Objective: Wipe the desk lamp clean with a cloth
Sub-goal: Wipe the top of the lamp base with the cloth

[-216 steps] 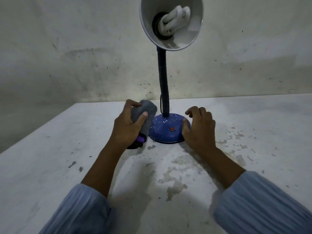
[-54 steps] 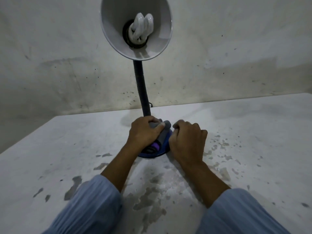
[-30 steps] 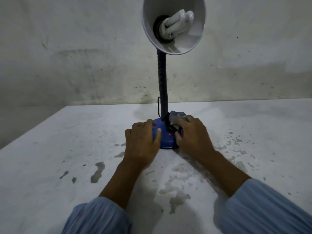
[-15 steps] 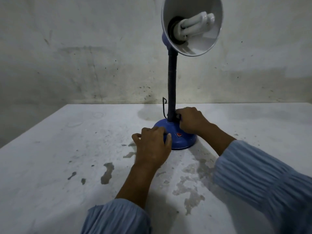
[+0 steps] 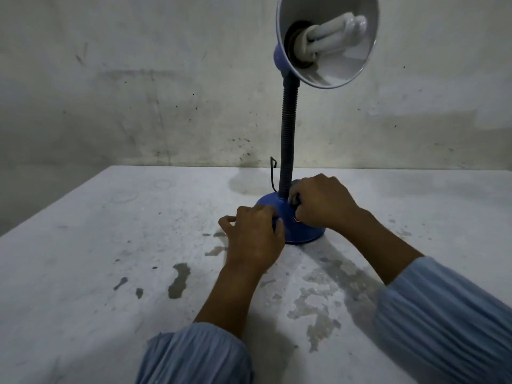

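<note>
A desk lamp stands on the table, with a round blue base (image 5: 306,234), a black flexible neck (image 5: 288,134) and a white-lined shade (image 5: 340,70) holding a coiled bulb (image 5: 332,34). My left hand (image 5: 255,239) braces the base's front left edge, thumb on the blue dome. My right hand (image 5: 321,203) is closed on top of the base at the foot of the neck. The grey cloth is bunched under it and almost wholly hidden. A red switch peeks out beside the right hand.
The worn white table (image 5: 110,245) has grey patches of chipped paint in front of the lamp. A stained wall (image 5: 138,92) rises behind the table's far edge. A black cord (image 5: 273,173) loops up behind the base. The table's left edge runs diagonally.
The cloth passed from my left hand to my right. The right hand now works at the foot of the neck, and the left hand steadies the base's front edge. My view shifted left.
</note>
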